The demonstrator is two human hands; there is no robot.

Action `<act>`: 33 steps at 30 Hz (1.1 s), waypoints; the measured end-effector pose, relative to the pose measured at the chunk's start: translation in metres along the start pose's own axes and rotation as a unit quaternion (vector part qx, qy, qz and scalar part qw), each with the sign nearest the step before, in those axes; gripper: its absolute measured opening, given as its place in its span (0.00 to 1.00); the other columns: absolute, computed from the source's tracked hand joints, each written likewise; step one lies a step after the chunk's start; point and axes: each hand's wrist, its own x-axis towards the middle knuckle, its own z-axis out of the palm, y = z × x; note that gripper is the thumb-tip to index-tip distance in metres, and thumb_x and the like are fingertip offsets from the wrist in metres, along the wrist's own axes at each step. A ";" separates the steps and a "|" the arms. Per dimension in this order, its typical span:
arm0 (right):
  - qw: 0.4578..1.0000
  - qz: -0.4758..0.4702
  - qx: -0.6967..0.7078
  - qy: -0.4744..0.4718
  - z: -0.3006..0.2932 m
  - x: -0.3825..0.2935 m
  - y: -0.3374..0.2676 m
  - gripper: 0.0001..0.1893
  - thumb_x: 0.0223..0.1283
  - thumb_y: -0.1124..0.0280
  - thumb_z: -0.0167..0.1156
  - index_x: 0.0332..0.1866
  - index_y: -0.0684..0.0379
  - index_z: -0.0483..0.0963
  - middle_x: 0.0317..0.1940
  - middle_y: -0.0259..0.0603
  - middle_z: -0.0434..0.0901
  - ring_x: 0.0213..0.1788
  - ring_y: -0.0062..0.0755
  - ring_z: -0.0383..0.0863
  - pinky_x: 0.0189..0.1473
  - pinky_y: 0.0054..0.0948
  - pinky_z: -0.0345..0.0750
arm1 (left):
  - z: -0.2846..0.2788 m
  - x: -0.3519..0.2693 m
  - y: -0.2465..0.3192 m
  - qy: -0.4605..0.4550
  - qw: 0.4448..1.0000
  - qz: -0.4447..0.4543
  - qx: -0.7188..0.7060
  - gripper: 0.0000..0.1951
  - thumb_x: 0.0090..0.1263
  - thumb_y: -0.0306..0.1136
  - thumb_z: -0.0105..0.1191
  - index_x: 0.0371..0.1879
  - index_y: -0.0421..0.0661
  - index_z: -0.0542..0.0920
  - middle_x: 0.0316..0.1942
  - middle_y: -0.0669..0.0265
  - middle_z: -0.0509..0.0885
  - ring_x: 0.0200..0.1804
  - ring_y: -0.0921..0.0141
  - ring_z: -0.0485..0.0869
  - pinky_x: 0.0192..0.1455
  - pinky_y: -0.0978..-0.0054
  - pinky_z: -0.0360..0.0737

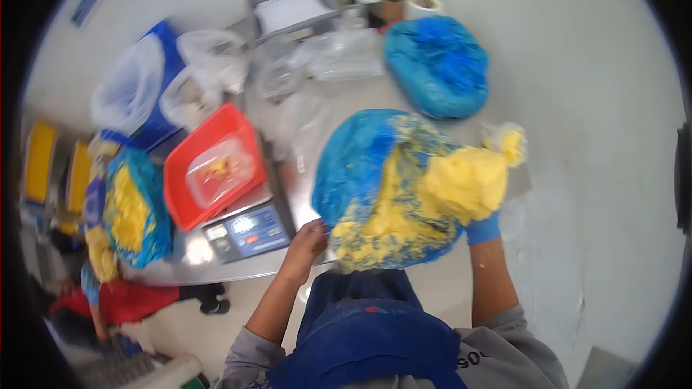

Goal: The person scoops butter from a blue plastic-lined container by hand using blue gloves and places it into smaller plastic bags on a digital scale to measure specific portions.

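Note:
A blue plastic bag (pixel 346 162), its inside smeared with a soft yellow paste (pixel 397 205), lies opened out before me at the metal table's front edge. My left hand (pixel 309 243) is bare and pinches the bag's near left edge. On my right hand (pixel 483 227) is a blue glove; its fingers are hidden behind a big smooth yellow lump (pixel 462 181), which it appears to hold up at the bag's right side. A small clear bag with yellow stuff in it (pixel 511 143) sits just beyond the lump.
Left of the bag, a digital scale (pixel 251 232) bears a red plastic basket (pixel 175 183) with a clear bag inside. Another yellow-filled blue bag (pixel 130 208) stands farther left. Behind are a closed blue bag (pixel 438 67), clear bags (pixel 346 56) and a grey tray (pixel 294 8). A co-worker (pixel 113 302) is at lower left.

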 end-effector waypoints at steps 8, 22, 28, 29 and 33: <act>0.993 -0.056 0.095 0.036 0.048 0.019 -0.104 0.26 0.72 0.59 0.51 0.70 0.56 0.60 0.67 0.43 0.68 0.68 0.40 0.69 0.69 0.39 0.68 | -0.120 -0.072 0.191 0.236 0.836 0.476 0.132 0.16 0.71 0.27 0.54 0.56 0.41 0.74 0.47 0.63 0.79 0.45 0.72 0.80 0.53 0.72 0.77; 0.475 0.149 0.845 -0.196 0.330 0.093 -0.336 0.27 0.71 0.44 0.44 0.60 0.56 0.71 0.58 0.45 0.77 0.59 0.47 0.78 0.63 0.50 0.74 | -0.214 0.024 0.249 -0.097 0.978 0.176 -0.047 0.24 0.67 0.30 0.55 0.63 0.43 0.69 0.50 0.61 0.81 0.32 0.76 0.78 0.40 0.77 0.80; 0.588 0.234 0.774 -0.022 0.395 0.120 -0.340 0.20 0.69 0.57 0.55 0.58 0.59 0.72 0.53 0.43 0.80 0.56 0.42 0.80 0.60 0.45 0.77 | -0.238 0.032 0.212 -0.273 0.850 0.261 -0.367 0.33 0.67 0.28 0.51 0.73 0.48 0.58 0.62 0.59 0.74 0.32 0.75 0.75 0.42 0.75 0.81; 0.619 0.227 0.752 0.005 0.406 0.120 -0.336 0.20 0.67 0.59 0.59 0.58 0.59 0.73 0.52 0.43 0.81 0.55 0.40 0.81 0.58 0.43 0.78 | -0.241 0.029 0.206 -0.301 0.823 0.272 -0.397 0.34 0.67 0.28 0.51 0.74 0.50 0.56 0.64 0.57 0.73 0.32 0.75 0.75 0.42 0.74 0.81; 0.889 0.064 0.439 0.110 0.423 0.095 -0.362 0.21 0.53 0.68 0.73 0.51 0.60 0.74 0.47 0.43 0.81 0.46 0.41 0.83 0.49 0.35 0.81 | -0.226 -0.033 0.227 -0.225 0.850 0.326 -0.348 0.48 0.63 0.42 0.55 0.79 0.59 0.39 0.71 0.46 0.63 0.54 0.61 0.83 0.54 0.63 0.83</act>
